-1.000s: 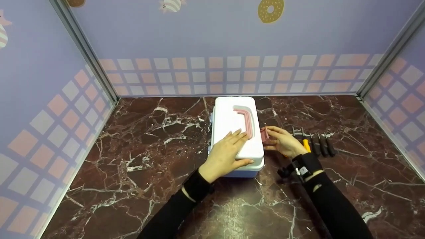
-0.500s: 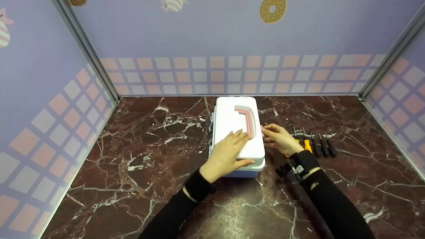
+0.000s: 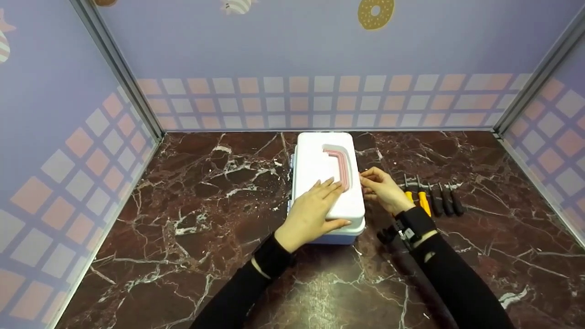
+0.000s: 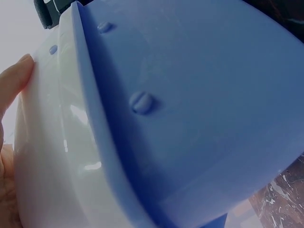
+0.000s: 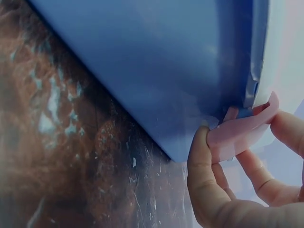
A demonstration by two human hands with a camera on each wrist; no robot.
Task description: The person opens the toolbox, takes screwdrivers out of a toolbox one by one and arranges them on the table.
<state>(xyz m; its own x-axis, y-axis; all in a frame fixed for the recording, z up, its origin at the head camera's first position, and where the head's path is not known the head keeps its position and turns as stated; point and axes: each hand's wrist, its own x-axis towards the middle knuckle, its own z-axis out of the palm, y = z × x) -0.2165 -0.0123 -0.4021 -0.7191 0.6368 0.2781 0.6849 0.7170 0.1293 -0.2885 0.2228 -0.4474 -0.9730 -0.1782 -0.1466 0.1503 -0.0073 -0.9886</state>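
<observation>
A toolbox with a white lid (image 3: 315, 157) and a blue body (image 5: 156, 61) stands lengthwise on the table, its lid down. A pink folding handle (image 3: 342, 167) lies in the lid's recess. My left hand (image 3: 311, 211) rests flat on the lid, fingers extended, their tips at the handle's near end. On the box's right side my right hand (image 3: 384, 189) pinches the pink latch (image 5: 242, 135) between thumb and fingers. In the right wrist view the latch sits at the seam of lid and body, tilted outward at its upper end. The head view mostly hides it behind the fingers.
Right of my right hand lies a row of screwdrivers, some with yellow handles (image 3: 424, 203) and several with black handles (image 3: 446, 202). Hinges (image 3: 290, 161) line the box's left side. Patterned panels (image 3: 256, 55) enclose the dark marbled table (image 3: 219, 237) at the back and sides.
The pink latch, swung out from the box a second ago, has been moved in against its right side by my right hand. My left hand stays on the lid.
</observation>
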